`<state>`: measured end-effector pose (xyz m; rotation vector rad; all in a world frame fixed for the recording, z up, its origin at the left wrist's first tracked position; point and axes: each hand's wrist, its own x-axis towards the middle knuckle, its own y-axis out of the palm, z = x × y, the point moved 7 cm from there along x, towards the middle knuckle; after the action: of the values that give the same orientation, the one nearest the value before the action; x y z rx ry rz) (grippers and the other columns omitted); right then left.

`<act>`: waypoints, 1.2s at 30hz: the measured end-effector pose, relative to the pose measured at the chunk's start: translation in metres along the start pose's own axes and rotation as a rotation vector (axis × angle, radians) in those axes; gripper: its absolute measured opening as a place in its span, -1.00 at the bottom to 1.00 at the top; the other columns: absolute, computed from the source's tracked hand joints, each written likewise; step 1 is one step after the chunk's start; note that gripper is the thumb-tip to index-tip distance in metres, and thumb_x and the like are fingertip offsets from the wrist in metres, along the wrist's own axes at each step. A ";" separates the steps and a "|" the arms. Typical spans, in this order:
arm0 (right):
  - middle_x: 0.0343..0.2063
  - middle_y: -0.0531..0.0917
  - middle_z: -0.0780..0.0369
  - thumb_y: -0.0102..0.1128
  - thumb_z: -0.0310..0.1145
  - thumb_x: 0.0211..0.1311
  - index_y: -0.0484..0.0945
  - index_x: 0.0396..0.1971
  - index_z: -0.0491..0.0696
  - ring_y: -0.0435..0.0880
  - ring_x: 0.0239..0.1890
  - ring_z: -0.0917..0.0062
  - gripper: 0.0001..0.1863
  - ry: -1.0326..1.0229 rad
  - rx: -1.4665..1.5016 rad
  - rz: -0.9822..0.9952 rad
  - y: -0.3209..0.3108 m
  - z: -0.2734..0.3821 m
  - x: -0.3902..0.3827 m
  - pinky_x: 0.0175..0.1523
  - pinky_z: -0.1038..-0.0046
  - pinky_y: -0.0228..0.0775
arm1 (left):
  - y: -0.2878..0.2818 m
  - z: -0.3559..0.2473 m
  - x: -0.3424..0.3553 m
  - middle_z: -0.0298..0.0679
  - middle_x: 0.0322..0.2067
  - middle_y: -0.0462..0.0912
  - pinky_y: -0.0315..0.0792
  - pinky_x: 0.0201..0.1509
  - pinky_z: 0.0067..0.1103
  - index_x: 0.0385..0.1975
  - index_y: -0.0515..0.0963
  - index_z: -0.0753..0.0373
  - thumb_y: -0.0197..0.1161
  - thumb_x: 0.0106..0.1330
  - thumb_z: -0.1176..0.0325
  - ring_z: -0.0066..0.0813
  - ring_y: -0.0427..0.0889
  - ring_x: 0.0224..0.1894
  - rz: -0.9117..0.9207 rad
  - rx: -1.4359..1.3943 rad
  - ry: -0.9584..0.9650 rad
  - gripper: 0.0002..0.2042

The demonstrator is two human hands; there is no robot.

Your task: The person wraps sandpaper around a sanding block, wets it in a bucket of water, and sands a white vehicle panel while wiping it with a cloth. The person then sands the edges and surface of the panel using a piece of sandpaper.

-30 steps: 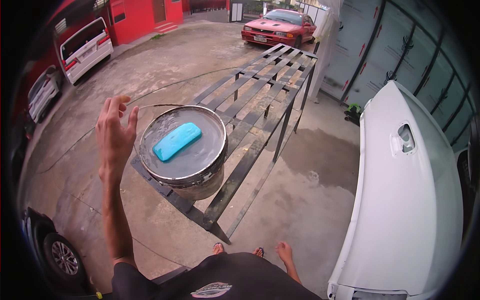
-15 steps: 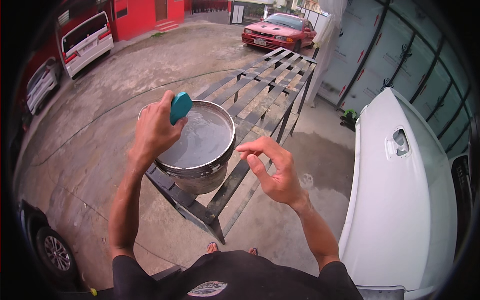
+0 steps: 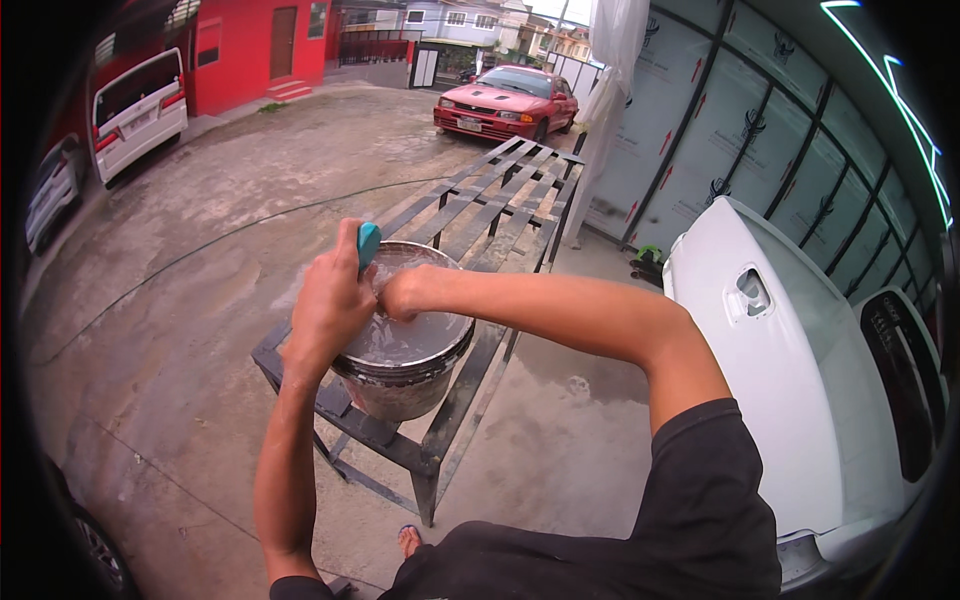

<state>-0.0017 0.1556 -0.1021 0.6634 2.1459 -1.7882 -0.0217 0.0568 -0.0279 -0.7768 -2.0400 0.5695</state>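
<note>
A bucket [image 3: 400, 392] of cloudy grey water [image 3: 412, 338] stands on the near end of a black slatted metal rack [image 3: 440, 440]. Over its left rim, my left hand [image 3: 332, 300] is closed round a teal sanding block [image 3: 369, 246], held upright. My right hand [image 3: 404, 293] reaches across from the right to the water, close beside the left hand. Its fingers are hidden behind the left hand and in the splashing water, so I cannot see whether it holds anything.
To my right is a large white vehicle panel [image 3: 770, 370] with a handle recess. A red car [image 3: 510, 100] is parked beyond the rack, a white van [image 3: 140, 115] at far left. A thin hose [image 3: 215, 232] crosses the concrete. Plastic-covered panels [image 3: 720, 120] line the right side.
My right hand has moved from beside the bucket into its opening, next to my left hand. The left hand still grips the teal sanding block. My view has tilted up and turned right.
</note>
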 end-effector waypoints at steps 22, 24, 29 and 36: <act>-0.18 0.76 -0.07 0.26 -0.42 0.25 0.60 -0.03 -0.26 0.81 -0.23 0.23 -0.67 -0.149 0.410 -0.539 -0.058 -0.058 -0.090 -0.11 0.28 0.66 | 0.003 0.005 0.006 0.21 -0.06 0.65 0.44 0.12 -0.17 0.43 0.32 0.24 0.04 0.57 0.11 0.19 0.62 0.06 -0.038 -0.112 0.018 -0.48; -0.27 0.80 0.03 0.25 -0.42 0.36 0.56 0.06 -0.27 0.82 -0.49 0.38 -0.65 -0.057 0.666 -0.481 -0.058 -0.067 -0.100 -0.31 0.41 0.66 | 0.004 0.008 0.006 0.20 -0.08 0.65 0.44 0.13 -0.18 0.43 0.31 0.24 0.02 0.58 0.10 0.16 0.62 0.03 -0.037 -0.124 0.017 -0.47; -0.26 0.75 0.07 0.29 -0.39 0.38 0.52 0.05 -0.30 0.81 -0.41 0.45 -0.63 -0.068 1.040 -0.498 -0.050 -0.094 -0.106 -0.34 0.51 0.71 | 0.003 -0.009 0.005 0.11 -0.15 0.61 0.45 0.10 -0.35 0.48 0.29 0.20 0.02 0.62 0.13 -0.09 0.62 -0.10 0.059 -0.080 0.025 -0.48; -0.20 0.62 0.11 0.28 -0.40 0.39 0.42 -0.08 -0.27 0.75 -0.23 0.43 -0.71 -0.131 1.404 -0.669 -0.053 -0.091 -0.110 -0.19 0.44 0.81 | -0.005 -0.007 0.007 -0.16 -0.23 0.59 0.50 -0.08 -0.49 0.34 0.35 0.27 0.20 0.54 0.29 -0.45 0.61 -0.22 -0.087 -0.375 0.035 -0.55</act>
<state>0.0734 0.2189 0.0140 -0.0423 0.7080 -3.4550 -0.0208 0.0590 -0.0172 -0.9006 -2.1646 0.1220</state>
